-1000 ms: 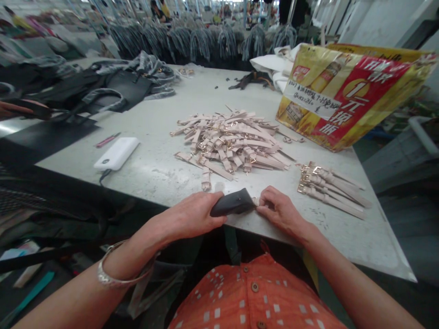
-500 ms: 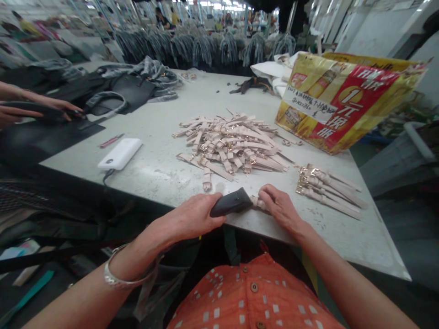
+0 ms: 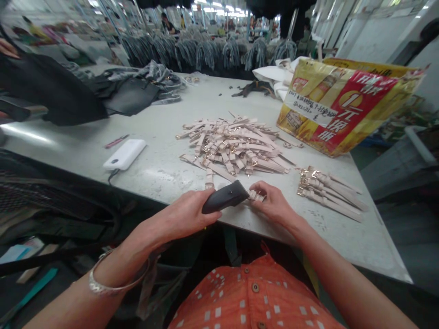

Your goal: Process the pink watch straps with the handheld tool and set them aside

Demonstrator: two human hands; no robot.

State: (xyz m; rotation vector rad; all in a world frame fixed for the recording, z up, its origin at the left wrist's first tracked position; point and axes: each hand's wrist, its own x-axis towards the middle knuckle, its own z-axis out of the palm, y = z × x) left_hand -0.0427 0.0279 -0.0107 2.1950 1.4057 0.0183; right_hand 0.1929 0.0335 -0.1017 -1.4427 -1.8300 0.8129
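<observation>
My left hand is closed around a black handheld tool, shaped like a hair clipper. Its wide end points right, towards my right hand. Between thumb and fingers that hand pinches a beige buckle strap at the table's front edge; part of the strap is hidden by the fingers. The tool's end is close to the strap, but contact cannot be made out. Beyond both hands lies a large heap of beige buckle straps. Several more straps lie side by side to the right.
A white power bank with a black cable and a red pen-like item lie on the left of the table. A yellow-red bag stands at right. Far left, a co-worker's hand is by black material.
Both my hands have shifted slightly left, and the strap in my right fingers now shows more of its buckle end. The co-worker has lifted the black material.
</observation>
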